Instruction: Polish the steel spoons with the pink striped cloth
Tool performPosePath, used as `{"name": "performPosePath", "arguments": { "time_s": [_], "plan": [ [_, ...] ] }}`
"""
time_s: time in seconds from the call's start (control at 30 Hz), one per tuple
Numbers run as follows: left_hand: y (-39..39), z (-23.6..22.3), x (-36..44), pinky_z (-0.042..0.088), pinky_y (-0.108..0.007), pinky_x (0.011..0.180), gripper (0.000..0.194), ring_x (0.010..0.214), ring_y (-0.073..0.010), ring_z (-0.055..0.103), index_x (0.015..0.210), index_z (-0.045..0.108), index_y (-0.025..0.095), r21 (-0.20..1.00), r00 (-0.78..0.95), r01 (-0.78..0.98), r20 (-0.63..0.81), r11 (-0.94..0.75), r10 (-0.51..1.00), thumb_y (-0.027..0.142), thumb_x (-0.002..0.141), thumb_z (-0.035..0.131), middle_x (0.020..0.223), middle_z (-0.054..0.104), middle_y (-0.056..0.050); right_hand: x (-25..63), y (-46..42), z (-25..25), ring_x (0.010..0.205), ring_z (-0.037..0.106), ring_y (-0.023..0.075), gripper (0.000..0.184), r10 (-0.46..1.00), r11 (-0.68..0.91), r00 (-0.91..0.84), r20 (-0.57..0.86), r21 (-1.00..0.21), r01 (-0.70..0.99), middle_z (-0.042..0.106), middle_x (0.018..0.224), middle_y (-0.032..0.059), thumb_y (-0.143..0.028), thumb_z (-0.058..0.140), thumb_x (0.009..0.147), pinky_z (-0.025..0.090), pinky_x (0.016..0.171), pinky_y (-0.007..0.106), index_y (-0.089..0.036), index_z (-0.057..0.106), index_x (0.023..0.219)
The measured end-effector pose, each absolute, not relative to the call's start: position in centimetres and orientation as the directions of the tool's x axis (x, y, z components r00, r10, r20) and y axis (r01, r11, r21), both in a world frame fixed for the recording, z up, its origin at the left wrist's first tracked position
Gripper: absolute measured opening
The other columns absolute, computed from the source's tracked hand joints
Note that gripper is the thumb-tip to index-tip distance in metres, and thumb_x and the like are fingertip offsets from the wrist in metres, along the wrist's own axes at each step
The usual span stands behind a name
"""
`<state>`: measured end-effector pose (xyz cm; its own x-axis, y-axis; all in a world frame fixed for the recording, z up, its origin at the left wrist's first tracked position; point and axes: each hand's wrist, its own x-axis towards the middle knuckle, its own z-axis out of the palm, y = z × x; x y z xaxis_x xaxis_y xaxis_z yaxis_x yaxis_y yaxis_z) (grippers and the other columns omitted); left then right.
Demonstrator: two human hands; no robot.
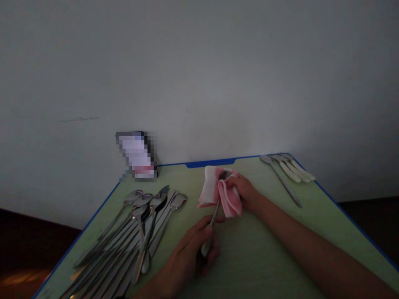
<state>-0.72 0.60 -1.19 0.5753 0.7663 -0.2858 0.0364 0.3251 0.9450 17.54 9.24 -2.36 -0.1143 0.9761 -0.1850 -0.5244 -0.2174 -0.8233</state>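
Observation:
My left hand (199,245) is closed around the handle of a metal spoon (215,214), which tilts up and away from me. A pink and white cloth (210,189) is gripped in my right hand (245,191), folded about the spoon's upper end. Part of the dark bowl shows between the folds, while the rest is covered. To the left of my left hand lies a pile of metal cutlery (124,232), mostly spoons with their bowls pointing away from me.
Several utensils lie at the far right corner: a long metal spoon (282,180) and forks with cream handles (291,170). A blurred phone (139,155) leans near the wall (199,83) at the back left. The pale green table (249,257) has a blue edge.

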Motion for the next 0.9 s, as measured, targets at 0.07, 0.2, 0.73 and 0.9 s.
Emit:
{"name": "performPosePath", "arguments": {
  "time_s": [0.07, 0.2, 0.73, 0.9],
  "plan": [
    [0.7, -1.3, -0.8, 0.026, -0.017, 0.035, 0.039, 0.041, -0.0076, 0.036, 0.125, 0.042, 0.015, 0.945, 0.6, 0.004, -0.264, 0.327, 0.755, 0.037, 0.095, 0.032, 0.059, 0.049, 0.004, 17.5, 9.3, -2.1, 0.05, 0.049, 0.0111, 0.015, 0.975, -0.22, -0.12, -0.185, -0.784, -0.58, 0.059, 0.056, -0.0026, -0.014, 0.053, 0.05, 0.04, 0.054, 0.024, -0.016, 0.058, 0.063],
    [0.4, -0.9, -0.5, 0.029, -0.017, 0.039, 0.039, 0.046, -0.0076, 0.039, 0.127, 0.041, 0.016, 0.955, 0.581, 0.084, -0.28, 0.285, 0.764, 0.037, 0.095, 0.034, 0.066, 0.05, 0.003, 17.5, 9.5, -2.0, 0.053, 0.051, 0.0127, 0.01, 0.974, -0.22, -0.104, -0.202, -0.729, -0.648, 0.059, 0.057, -0.002, -0.02, 0.056, 0.053, 0.042, 0.059, 0.026, -0.017, 0.058, 0.062],
    [0.3, -0.4, -0.4, 0.031, -0.018, 0.043, 0.042, 0.046, -0.0085, 0.041, 0.124, 0.042, 0.017, 0.942, 0.57, 0.211, -0.335, 0.26, 0.751, 0.045, 0.094, 0.035, 0.061, 0.05, 0.004, 16.7, 9.2, -2.4, 0.05, 0.047, 0.0111, 0.042, 0.993, -0.107, -0.006, -0.117, -0.887, -0.449, 0.059, 0.058, -0.0015, -0.062, 0.061, 0.068, 0.037, 0.049, 0.023, -0.019, 0.059, 0.07],
    [0.4, -0.6, -0.4, 0.029, -0.017, 0.039, 0.038, 0.042, -0.008, 0.038, 0.108, 0.05, 0.015, 0.941, 0.604, 0.11, -0.32, 0.321, 0.73, 0.045, 0.094, 0.031, 0.055, 0.049, 0.004, 16.7, 9.6, -2.5, 0.055, 0.053, 0.0134, 0.045, 0.993, -0.098, 0.0, -0.118, -0.825, -0.557, 0.063, 0.064, 0.0004, -0.062, 0.063, 0.065, 0.042, 0.052, 0.025, -0.02, 0.06, 0.079]
  ]
}}
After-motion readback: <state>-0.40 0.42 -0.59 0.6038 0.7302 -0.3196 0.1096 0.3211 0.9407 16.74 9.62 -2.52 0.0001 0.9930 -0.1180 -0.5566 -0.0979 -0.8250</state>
